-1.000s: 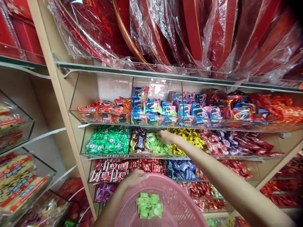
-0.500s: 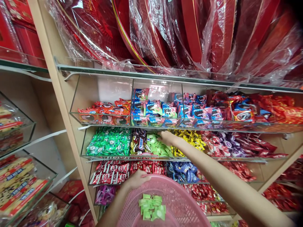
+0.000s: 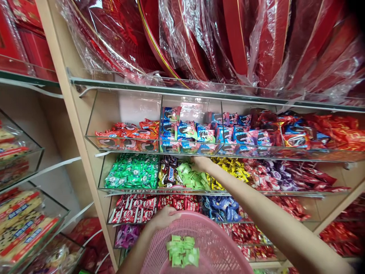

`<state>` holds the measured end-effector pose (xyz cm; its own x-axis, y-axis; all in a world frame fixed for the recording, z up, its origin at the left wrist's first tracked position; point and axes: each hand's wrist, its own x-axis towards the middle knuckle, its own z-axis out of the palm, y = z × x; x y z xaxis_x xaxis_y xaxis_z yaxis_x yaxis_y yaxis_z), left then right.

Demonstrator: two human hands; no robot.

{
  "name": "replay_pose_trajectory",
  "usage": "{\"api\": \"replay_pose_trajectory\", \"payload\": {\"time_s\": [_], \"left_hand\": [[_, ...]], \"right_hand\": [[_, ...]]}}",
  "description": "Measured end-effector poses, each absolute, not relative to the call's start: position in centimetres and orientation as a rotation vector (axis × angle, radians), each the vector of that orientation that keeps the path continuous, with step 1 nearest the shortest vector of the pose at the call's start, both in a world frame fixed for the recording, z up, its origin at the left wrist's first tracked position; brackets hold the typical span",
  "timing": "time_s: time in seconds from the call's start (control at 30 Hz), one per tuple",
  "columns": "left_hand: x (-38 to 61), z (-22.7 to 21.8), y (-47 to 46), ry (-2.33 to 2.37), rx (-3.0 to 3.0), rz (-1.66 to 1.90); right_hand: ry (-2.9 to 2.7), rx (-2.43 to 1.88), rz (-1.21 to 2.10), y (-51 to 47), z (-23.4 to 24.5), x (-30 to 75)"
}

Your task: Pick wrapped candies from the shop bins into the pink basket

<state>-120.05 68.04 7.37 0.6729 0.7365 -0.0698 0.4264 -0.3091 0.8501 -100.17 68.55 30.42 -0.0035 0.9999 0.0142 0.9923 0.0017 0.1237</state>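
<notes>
My left hand point(image 3: 166, 217) is closed on the rim of a pink plastic basket point(image 3: 222, 243), which it holds below the shelves. Inside the basket lies a small pile of light green wrapped candies point(image 3: 182, 252). At the back of a clear compartment, my right hand point(image 3: 201, 163) reaches in among loose light green candies point(image 3: 191, 178). Its fingers are bent and mostly hidden; whatever is between them I cannot make out. Dark Snickers bars point(image 3: 171, 173) lie left of those candies, and yellow-wrapped candies point(image 3: 230, 169) are on the right.
Green packets point(image 3: 132, 171) fill the compartment at left. A clear shelf of small snack packs point(image 3: 186, 131) sits above the right arm. Higher up, a glass shelf edge point(image 3: 182, 88) carries large red items point(image 3: 234, 38) in plastic wrap. A wooden upright point(image 3: 71, 114) stands at left.
My right hand stays at the light green candies, its fingers now slightly further behind them. The left hand and basket hardly move; the view shifts slightly.
</notes>
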Motion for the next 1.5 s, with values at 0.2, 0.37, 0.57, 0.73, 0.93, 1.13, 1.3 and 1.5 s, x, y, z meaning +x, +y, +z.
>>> {"api": "replay_pose_trajectory", "payload": {"time_s": [0.2, 0.37, 0.57, 0.73, 0.93, 1.13, 1.3, 1.5], "left_hand": [[-119.7, 7.6, 68.1, 0.877, 1.947, 0.406], [-119.9, 8.0, 67.7, 0.893, 1.969, 0.41], [-120.1, 8.2, 67.4, 0.88, 1.966, 0.427], [-120.2, 8.0, 67.7, 0.916, 1.968, 0.429], [-120.3, 7.7, 67.8, 0.944, 1.956, 0.397], [-120.2, 7.9, 67.8, 0.971, 1.965, 0.39], [-120.3, 8.5, 67.4, 0.935, 1.975, 0.389], [-120.6, 8.1, 67.4, 0.951, 1.97, 0.423]], "right_hand": [[2.119, 2.087, 0.103, 68.4, 30.1, -100.6], [2.122, 2.031, 0.089, 68.6, 29.9, -100.3], [2.162, 2.071, 0.202, 68.0, 29.9, -100.0], [2.321, 2.029, 0.329, 67.1, 29.9, -99.5], [2.76, 1.682, 0.161, 66.9, 29.2, -98.1], [2.693, 1.621, 0.097, 67.1, 28.8, -98.6], [2.646, 1.603, 0.066, 67.3, 28.7, -98.9], [2.62, 1.583, 0.082, 68.0, 28.7, -98.7]]}}
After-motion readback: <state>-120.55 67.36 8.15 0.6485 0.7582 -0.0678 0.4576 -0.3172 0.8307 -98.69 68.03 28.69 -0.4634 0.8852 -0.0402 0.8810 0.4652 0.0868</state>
